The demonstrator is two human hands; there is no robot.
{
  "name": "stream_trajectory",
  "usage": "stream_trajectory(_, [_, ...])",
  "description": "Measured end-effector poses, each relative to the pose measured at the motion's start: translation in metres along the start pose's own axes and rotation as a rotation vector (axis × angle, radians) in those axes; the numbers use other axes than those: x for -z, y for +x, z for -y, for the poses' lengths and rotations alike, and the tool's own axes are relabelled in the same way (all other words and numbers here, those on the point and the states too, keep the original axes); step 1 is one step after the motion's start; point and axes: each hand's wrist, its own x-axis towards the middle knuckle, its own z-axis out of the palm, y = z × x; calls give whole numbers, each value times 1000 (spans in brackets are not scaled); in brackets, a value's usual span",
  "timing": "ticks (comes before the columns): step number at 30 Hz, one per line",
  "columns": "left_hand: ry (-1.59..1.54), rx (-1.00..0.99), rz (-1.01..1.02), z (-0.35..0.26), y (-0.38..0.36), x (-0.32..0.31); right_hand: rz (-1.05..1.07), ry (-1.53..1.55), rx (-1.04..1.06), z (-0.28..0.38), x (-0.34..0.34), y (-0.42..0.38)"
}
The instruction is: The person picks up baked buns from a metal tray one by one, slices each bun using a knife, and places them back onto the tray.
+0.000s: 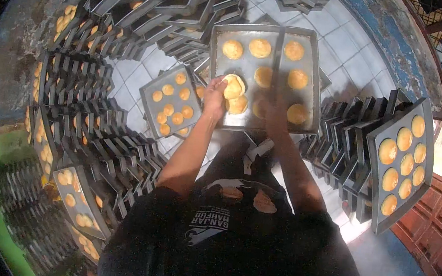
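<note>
In front of me is a square metal baking tray (240,123) with round golden buns in rows. My left hand (215,98) is at its left side, closed around the edge of a bun (234,87) that is raised and tilted, its pale side partly showing. Just below that one lies another bun (237,105), partly overlapped. My right hand (274,111) reaches over the near part of the tray, in deep shadow, close to a half-covered bun (260,108). Its fingers are too dark to make out. To its right sits a further bun (297,114).
Tall crosswise stacks of bun-filled trays stand on the left (77,81) and at the far left (187,3). A smaller tray (153,89) of buns lies just left. On the right, another stack (350,125) carries a tilted tray (376,136). White floor tiles (360,39) show beyond.
</note>
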Motion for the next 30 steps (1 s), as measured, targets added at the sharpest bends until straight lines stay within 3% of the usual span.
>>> stream_trajectory(2, [-71, 36, -22, 6, 19, 0, -12, 83, -37, -13, 14, -2])
stream_trajectory(4, [547, -88, -271, 21, 40, 4, -27, 163, -78, -21, 28, -10])
stream_trajectory(6, [590, -154, -284, 23, 43, -5, -85, 21, -188, -19, 41, -26])
stream_trajectory(8, [1046, -542, -118, 27, 55, -14, -119, -17, -212, -34, 54, -46])
stream_trajectory(9, [1060, -605, 21, 28, 58, -22, -138, -37, -227, -49, 61, -58])
stream_trajectory(10, [1054, -590, 27, 43, 66, -29, -158, -57, -241, -65, 69, -69])
stream_trajectory(12, [1351, -676, 162, 84, 102, -41, -167, -2, -222, -105, 83, -89])
stream_trajectory(13, [1354, -843, 234, 112, 125, -36, -178, -7, -227, -105, 86, -97])
stream_trajectory(14, [1348, -839, 245, 109, 121, -50, -170, 40, -279, -103, 88, -104])
stream_trajectory(15, [1510, -598, 229, 96, 112, -73, -164, 89, -328, -102, 89, -112])
stream_trajectory(17, [1651, -362, 218, 91, 101, -97, -209, 144, -300, -106, 92, -123])
stream_trajectory(20, [1676, -367, 218, 79, 94, -103, -242, 167, -257, -114, 103, -132])
stream_trajectory(22, [1513, -477, 459, 82, 88, -93, -226, 74, -277, -96, 106, -129])
stream_trajectory(23, [1509, -513, 464, 80, 78, -98, -232, -20, -381, -108, 115, -128])
stream_trajectory(24, [1133, -212, 314, 81, 65, -102, -210, -131, -180, -117, 119, -123])
stream_trajectory(25, [936, -69, 261, 84, 59, -103, -205, -243, 22, -126, 124, -119])
stream_trajectory(26, [733, 56, 185, 87, 53, -105, -194, -245, 33, -108, 125, -119])
stream_trajectory(28, [537, -65, 353, 90, 50, -103, -162, -267, 15, -75, 127, -115])
stream_trajectory(29, [457, 109, 359, 67, 41, -113, -146, -274, 13, -56, 128, -115])
stream_trajectory(30, [455, 82, 360, 50, 27, -122, -131, -281, 12, -38, 128, -115])
